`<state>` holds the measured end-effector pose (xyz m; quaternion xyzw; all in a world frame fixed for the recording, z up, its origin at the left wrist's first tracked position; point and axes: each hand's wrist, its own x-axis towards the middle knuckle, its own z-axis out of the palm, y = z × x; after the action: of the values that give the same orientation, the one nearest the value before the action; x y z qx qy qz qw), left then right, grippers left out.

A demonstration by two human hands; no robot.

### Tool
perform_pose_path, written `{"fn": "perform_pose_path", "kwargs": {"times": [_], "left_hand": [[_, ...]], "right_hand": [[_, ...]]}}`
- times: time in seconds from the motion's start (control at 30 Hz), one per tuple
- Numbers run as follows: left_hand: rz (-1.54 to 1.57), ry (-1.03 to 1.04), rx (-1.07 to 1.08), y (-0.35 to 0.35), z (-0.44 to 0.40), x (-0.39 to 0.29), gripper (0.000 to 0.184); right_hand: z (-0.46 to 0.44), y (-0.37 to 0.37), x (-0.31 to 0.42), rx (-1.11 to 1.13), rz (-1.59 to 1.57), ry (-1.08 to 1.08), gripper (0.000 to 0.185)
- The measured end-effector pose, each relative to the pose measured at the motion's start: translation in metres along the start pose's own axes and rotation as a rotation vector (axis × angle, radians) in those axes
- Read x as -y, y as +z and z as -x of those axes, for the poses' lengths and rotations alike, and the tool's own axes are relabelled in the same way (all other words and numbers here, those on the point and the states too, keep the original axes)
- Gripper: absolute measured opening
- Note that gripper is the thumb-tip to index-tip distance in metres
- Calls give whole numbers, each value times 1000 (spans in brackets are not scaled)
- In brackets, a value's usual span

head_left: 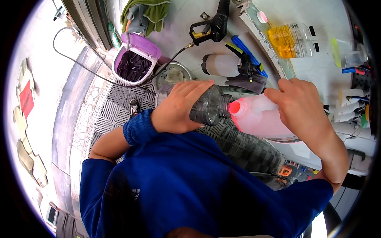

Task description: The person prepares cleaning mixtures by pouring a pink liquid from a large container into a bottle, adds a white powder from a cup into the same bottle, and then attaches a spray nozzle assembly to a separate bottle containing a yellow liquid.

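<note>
My left hand [180, 107] is wrapped round a clear, greyish plastic bottle [208, 106], its open neck facing right. My right hand [299, 105] grips the handle of a translucent jug [264, 121] that holds pink liquid. The jug's open pink mouth is right beside the bottle's neck. Whether the two rims touch, or whether liquid runs between them, I cannot tell.
A purple bin [137, 63] and a metal bowl [184, 69] stand near the top left. Above my hands lie a spray bottle [224, 65] and a black spray gun [216, 23] with its hose. Yellow bottles [285, 35] stand at upper right.
</note>
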<state>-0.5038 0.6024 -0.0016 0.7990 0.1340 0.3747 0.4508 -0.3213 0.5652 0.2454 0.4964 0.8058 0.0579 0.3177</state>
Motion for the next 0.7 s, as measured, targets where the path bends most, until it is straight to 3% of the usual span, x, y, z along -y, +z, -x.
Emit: {"fn": "perform_pose_path", "kwargs": {"times": [0.07, 0.13, 0.7], "left_hand": [[7, -3, 5, 3, 0, 1, 105], [12, -7, 7, 4, 0, 2, 105], [45, -7, -12, 7, 0, 8, 105]], "right_hand": [[0, 2, -1, 10, 3, -1, 10], [0, 6, -3, 5, 14, -2, 23], [-9, 2, -2, 20, 65, -38, 21]]}}
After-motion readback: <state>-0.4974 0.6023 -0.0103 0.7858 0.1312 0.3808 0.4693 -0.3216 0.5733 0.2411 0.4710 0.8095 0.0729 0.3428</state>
